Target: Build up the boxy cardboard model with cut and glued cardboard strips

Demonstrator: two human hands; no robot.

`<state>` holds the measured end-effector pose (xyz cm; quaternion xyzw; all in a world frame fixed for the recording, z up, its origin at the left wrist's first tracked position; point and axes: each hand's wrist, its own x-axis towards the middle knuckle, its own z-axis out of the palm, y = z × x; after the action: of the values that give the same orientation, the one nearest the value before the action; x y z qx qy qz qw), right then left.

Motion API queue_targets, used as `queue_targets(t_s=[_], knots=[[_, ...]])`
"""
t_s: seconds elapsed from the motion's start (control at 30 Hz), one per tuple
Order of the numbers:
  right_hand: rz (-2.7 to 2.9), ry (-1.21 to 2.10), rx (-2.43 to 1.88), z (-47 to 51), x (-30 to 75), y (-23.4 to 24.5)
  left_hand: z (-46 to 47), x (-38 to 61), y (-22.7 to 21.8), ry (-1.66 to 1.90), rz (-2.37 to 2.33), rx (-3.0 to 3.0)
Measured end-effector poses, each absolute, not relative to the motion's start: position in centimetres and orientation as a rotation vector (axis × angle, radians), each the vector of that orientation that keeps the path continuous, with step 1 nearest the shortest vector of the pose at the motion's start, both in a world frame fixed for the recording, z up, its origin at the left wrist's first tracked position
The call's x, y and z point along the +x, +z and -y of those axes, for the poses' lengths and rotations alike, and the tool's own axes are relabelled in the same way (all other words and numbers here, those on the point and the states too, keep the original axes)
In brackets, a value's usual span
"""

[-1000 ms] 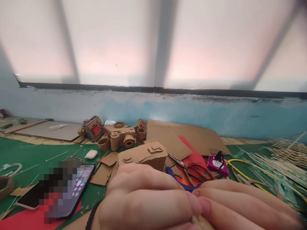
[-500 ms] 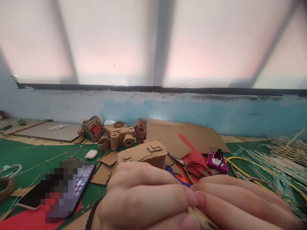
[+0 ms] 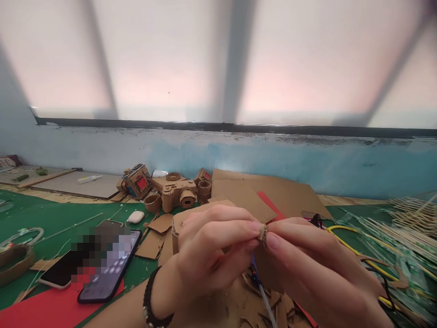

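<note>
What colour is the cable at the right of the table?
Yellow; the cable shows in the head view, its only view.

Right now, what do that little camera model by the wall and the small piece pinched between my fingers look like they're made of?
Camera model: brown corrugated cardboard, matte, with cut layered edges. Small piece: looks like tan cardboard too, held by left hand and right hand, but too tiny to be sure.

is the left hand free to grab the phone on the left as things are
Probably not right away. The left hand is pinching a small cardboard piece together with the right hand. The phone lies face up on the mat just beside the left wrist, with nothing between them.
</note>
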<state>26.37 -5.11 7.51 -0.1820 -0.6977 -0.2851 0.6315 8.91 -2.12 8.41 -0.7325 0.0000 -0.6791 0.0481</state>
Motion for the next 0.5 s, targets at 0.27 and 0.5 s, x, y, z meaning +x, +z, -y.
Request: queue_targets(t_s=[0.27, 0.5], knots=[[1.575, -0.646, -0.315, 3.9, 26.2, 7.7, 2.1, 10.2, 7.8, -2.332, 0.067, -2.235], [1.562, -0.652, -0.3, 3.6, 24.3, 10.5, 2.3, 8.5, 9.5, -2.405, 0.035, -2.189]])
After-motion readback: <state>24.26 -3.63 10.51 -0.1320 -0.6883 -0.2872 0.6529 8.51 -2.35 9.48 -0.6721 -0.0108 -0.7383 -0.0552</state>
